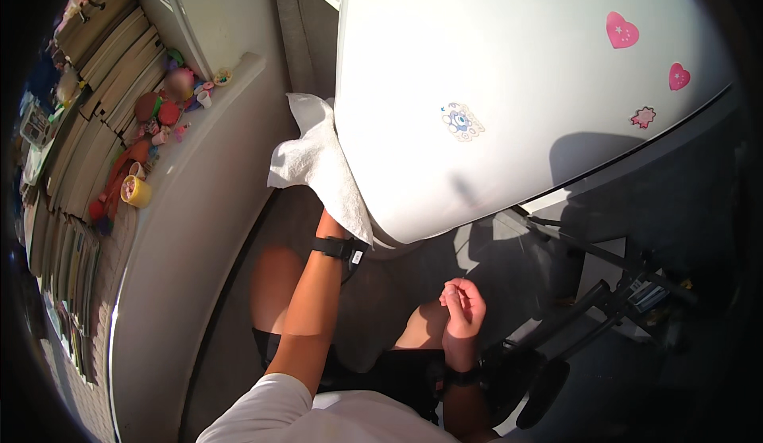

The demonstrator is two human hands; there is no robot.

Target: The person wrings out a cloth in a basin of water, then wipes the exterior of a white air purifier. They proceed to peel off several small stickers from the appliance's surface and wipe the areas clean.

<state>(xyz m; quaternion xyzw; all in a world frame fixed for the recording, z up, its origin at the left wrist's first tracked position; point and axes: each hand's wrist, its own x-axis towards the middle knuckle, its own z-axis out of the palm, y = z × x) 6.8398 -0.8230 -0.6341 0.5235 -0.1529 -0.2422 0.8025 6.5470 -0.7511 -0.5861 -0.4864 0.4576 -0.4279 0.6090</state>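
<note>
A white terry cloth (319,160) drapes over the left edge and near corner of a glossy white tabletop (411,181). My left forearm reaches up to it, and the cloth covers my left hand, so its fingers and grip are hidden. My right hand (464,312) is raised above my right thigh, below the tabletop's near edge; its fingers are curled in with nothing visible in them. The tabletop bears two pink heart stickers (622,30), a pink rosette sticker (643,117) and a blue-and-white cartoon sticker (462,122). Bright sunlight washes out part of its surface.
Along the left runs a curved pale ledge (179,228), with rows of books (113,55), small plastic toys (168,113) and a yellow cup (136,191) beside it. Dark metal tubes (572,318) of a frame stand at the lower right, over the grey floor.
</note>
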